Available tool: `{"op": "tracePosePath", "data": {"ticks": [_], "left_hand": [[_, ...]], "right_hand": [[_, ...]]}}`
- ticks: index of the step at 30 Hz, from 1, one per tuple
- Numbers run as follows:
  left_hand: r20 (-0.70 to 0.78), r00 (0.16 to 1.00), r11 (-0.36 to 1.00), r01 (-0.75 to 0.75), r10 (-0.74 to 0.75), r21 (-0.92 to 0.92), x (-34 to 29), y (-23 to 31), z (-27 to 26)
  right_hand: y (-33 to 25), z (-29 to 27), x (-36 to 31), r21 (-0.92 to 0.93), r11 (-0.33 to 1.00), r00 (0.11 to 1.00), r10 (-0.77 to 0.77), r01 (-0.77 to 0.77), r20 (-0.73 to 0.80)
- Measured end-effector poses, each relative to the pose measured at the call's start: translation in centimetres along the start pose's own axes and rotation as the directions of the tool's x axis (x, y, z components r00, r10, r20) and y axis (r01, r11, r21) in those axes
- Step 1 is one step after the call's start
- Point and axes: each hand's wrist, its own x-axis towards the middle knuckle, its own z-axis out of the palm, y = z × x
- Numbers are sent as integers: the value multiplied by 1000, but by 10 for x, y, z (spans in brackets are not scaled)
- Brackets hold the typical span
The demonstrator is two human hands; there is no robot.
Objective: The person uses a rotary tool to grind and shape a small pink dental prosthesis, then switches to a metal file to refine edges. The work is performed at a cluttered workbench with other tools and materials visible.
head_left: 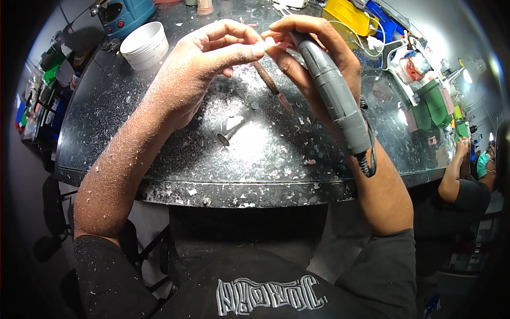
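Observation:
My left hand [204, 56], dusted with pale powder up the forearm, is closed in a pinch on a small white and pink piece [270, 41]. My right hand [292, 66] grips a grey rotary handpiece [332, 87], a coiled black cord trailing from its rear end. The handpiece's front end points at the piece, with my right fingertips close against it; the exact contact at the tip is hidden. Below both hands lies a knife [266, 78] with a wooden handle. Nearer me on the table is a small metal disc on a shaft [223, 139].
White dust and pink scraps cover the black table [180, 154]. A white tub [143, 49] and a blue machine [127, 16] stand at the back left. Yellow bin [350, 16] and white frame [414, 66] are to the right, where another person's arm [456, 170] shows.

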Motion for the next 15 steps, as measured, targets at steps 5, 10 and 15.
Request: {"op": "tracePosePath", "data": {"ticks": [5,10,15], "left_hand": [[64,989,967,144,-134,-209,0,5,3],[109,982,923,185,-157,-338,2,-4,-6],[80,982,937,186,-170,-295,2,-2,-4]], "right_hand": [[-2,-2,1,-10,1000,1000,10,-10,-11],[3,0,-1,47,993,992,114,-112,-47],[0,-1,0,41,991,991,128,-126,-49]]}}
